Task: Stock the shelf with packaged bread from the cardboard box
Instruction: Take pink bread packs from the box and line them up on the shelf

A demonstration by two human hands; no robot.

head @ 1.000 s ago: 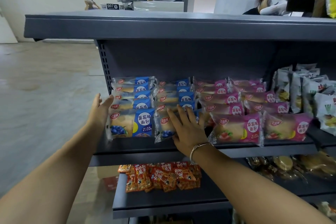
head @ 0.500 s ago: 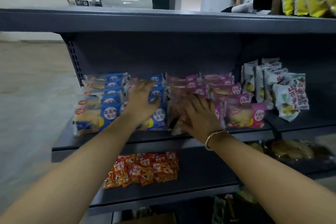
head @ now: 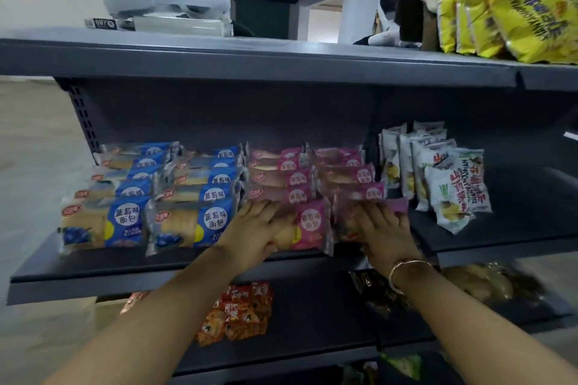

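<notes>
Head view – shelf: dark grey metal shelf (head: 93, 262), middle tier, loaded with four rows of packaged bread.
Blue rows: two rows of blue-and-clear plastic bread packets (head: 103, 222) on the left, stacked front to back, faces outward – likely so the labels read from the aisle.
Pink rows: two rows of pink-and-clear plastic bread packets (head: 309, 225) just right of the blue, touching them.
Left hand: left hand (head: 255, 228) flat on the front packet of the first pink row, fingers fairly straight, thumb at the lower edge – pressing, not gripping, as far as can be told.
Right hand: right hand (head: 386, 228), gold bangle at the wrist, spread flat over the front packet of the second pink row, fingers extended.
Purpose: probably squaring both pink rows back and level with the blue fronts.
Writing: blue packets read 蓝莓味面包, with a small red oval logo too small to read; pink print blurred.
Neighbours: white snack bags (head: 450, 194) standing right of the bread, well apart from the hands; yellow crinkled bags (head: 513, 19) on the top board; orange-red sachets (head: 237, 312) on the tier below.
Top-board label: a small strip reading 007.
Cardboard box: not in sight.
</notes>
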